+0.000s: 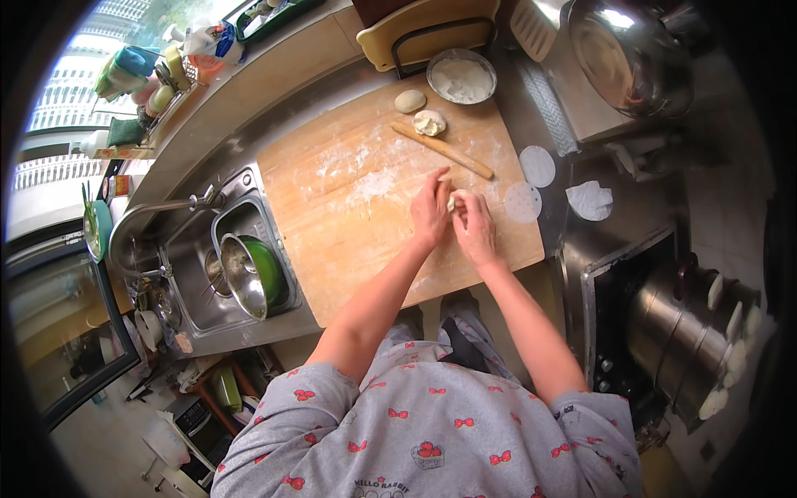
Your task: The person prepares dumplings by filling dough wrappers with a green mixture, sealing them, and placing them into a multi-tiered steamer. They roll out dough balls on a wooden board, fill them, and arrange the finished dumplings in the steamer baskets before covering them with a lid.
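Over the right part of a floured wooden board (336, 230), my left hand (431, 208) and my right hand (474, 227) meet around a small piece of pale dough (452, 203). The fingers of my right hand pinch it, while my left hand is cupped against its other side; its palm is hidden. Beyond them a wooden rolling pin (443, 149) lies slantwise. Close to its far end are a rough lump of dough (429, 122) and a smooth round dough ball (410, 101). A bowl of flour (462, 77) stands at the board's far right corner.
Left of the board, a sink (193, 274) holds a metal bowl (241, 274) and a green bowl (264, 271). Round white perforated liners (523, 202) overlap the board's right edge, near a crumpled white cloth or paper (590, 200). A large metal steamer pot (666, 336) stands on the stove at right.
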Demonstrator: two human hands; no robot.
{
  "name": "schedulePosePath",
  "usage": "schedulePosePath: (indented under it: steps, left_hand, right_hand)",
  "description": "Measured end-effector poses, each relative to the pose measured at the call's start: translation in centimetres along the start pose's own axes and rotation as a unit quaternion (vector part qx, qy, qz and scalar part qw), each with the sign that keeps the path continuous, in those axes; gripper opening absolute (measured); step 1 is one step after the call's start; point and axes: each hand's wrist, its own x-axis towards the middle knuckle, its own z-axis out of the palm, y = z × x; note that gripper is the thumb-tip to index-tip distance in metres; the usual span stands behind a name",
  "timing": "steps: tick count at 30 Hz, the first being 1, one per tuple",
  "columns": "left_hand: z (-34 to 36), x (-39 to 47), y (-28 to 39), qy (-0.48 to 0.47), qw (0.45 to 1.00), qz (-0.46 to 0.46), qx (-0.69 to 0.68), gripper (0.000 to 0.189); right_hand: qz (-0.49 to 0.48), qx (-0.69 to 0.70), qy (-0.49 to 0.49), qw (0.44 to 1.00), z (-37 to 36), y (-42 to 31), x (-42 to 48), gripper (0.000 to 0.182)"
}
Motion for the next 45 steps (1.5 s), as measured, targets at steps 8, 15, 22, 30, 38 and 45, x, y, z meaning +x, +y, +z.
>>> schedulePosePath:
  steps: [8, 15, 22, 30, 38, 45]
  left_hand:
    - [0.8, 2.5, 1.7, -0.024, 0.998, -0.05, -0.027, 0.03]
    - [-0.6, 0.5, -1.0, -0.035, 0.97, 0.192, 0.145, 0.032]
    - [-0.6, 2.2, 2.3, -0.02, 0.989, -0.097, -0.111, 0.028]
    - [-0.4, 2.6, 0.5, -0.027, 0.958, 0.207, 0.198, 0.03]
    - [-2.7, 0.7, -0.6, -0.044, 0.974, 0.164, 0.149, 0.03]
    - [-1.7, 3.7, 2.3, -0.071, 0.988, -0.127, -0.06, 0.033]
  right_hand:
    - [0.042, -0.084, -0.012, 0.995, 0.9, 0.6, 3.3, 0.031]
    - [0.301, 0.125, -0.037, 0.945, 1.8, 2.6, -0.1, 0.034]
    - [-0.024, -0.064, -0.023, 0.997, 0.9, -0.1, 0.5, 0.032]
    - [0.244, -0.052, -0.119, 0.961, 1.9, 3.4, 3.5, 0.031]
    - [0.141, 0.05, -0.008, 0.989, 2.6, 0.3, -0.8, 0.042]
    - [0.017, -0.1, -0.022, 0.995, 2.7, 0.7, 2.4, 0.031]
